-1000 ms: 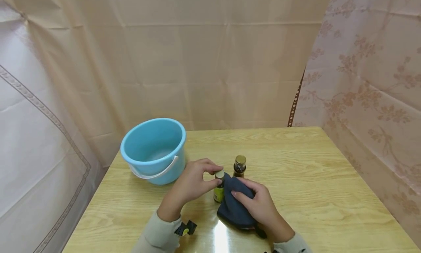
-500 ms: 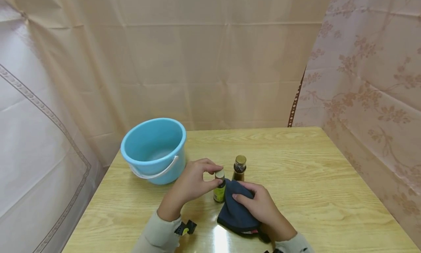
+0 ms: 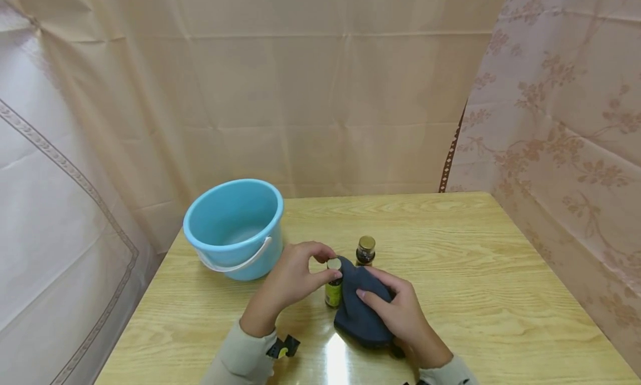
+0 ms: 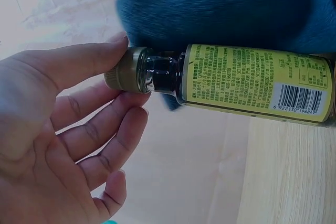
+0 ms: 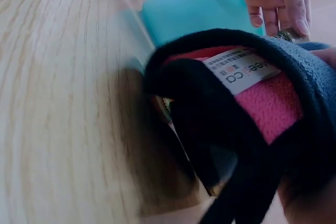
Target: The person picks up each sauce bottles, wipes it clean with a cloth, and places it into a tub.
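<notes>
A small glass bottle with a yellow-green label stands upright on the table. My left hand pinches its gold-brown cap between thumb and fingers; a barcode shows on the label in the left wrist view. In my right hand is a dark blue cloth, bunched and pressed along the bottle's right side. Black edging, a pink fleecy inner face and a white tag on the cloth appear in the right wrist view. Just behind the cloth stands a second dark bottle with a gold cap, its lower part hidden.
A light blue bucket with a white handle stands on the wooden table, left of my left hand. Beige curtains hang behind the table, with a flower-patterned one on the right.
The right hand and cloth slid down the bottle half a second ago and have now come back up beside its cap. My left hand stays at the cap.
</notes>
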Action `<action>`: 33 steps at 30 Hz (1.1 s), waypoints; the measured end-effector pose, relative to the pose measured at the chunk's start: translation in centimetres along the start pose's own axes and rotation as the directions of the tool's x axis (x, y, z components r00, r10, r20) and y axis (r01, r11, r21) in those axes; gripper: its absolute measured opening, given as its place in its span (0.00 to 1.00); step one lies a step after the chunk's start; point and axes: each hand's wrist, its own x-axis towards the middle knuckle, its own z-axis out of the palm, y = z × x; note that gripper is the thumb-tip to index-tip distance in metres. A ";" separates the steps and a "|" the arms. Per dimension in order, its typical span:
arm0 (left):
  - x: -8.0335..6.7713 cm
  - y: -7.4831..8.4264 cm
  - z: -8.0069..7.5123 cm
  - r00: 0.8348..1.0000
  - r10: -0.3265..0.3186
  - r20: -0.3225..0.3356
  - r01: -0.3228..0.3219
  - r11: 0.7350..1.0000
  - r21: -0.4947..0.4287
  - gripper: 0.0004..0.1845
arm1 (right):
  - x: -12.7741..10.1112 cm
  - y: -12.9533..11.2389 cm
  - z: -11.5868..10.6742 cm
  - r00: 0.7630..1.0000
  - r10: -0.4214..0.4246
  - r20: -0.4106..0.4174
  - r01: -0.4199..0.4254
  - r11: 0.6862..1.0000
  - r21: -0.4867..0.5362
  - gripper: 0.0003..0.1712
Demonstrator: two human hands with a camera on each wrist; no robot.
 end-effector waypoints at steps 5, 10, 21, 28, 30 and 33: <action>-0.1 0.0 -0.1 0.999 0.031 -0.013 -0.031 0.999 0.021 0.14 | 0.0 0.2 0.0 0.981 -0.191 0.032 0.192 0.981 -0.016 0.27; -0.1 0.0 -0.2 0.999 0.048 -0.024 -0.047 0.998 0.030 0.14 | 0.1 0.1 0.2 0.983 -0.180 0.031 0.181 0.983 -0.029 0.26; -0.2 0.0 -0.2 0.999 0.040 -0.030 -0.039 0.999 0.031 0.14 | 0.4 0.8 0.2 0.994 0.108 0.034 -0.107 0.993 -0.040 0.24; -0.3 0.0 -0.3 0.999 0.046 -0.025 -0.045 0.998 0.036 0.15 | 0.7 1.4 -0.2 0.982 0.164 0.099 -0.142 0.970 -0.196 0.23; -0.3 0.1 -0.2 0.999 0.049 -0.023 -0.048 0.998 0.042 0.15 | 0.6 1.3 -0.2 0.984 0.163 0.070 -0.145 0.968 -0.206 0.22; -0.2 0.2 -0.1 0.999 0.044 -0.020 -0.043 0.998 0.034 0.15 | 0.3 1.0 -0.1 0.987 0.161 0.019 -0.156 0.975 -0.160 0.23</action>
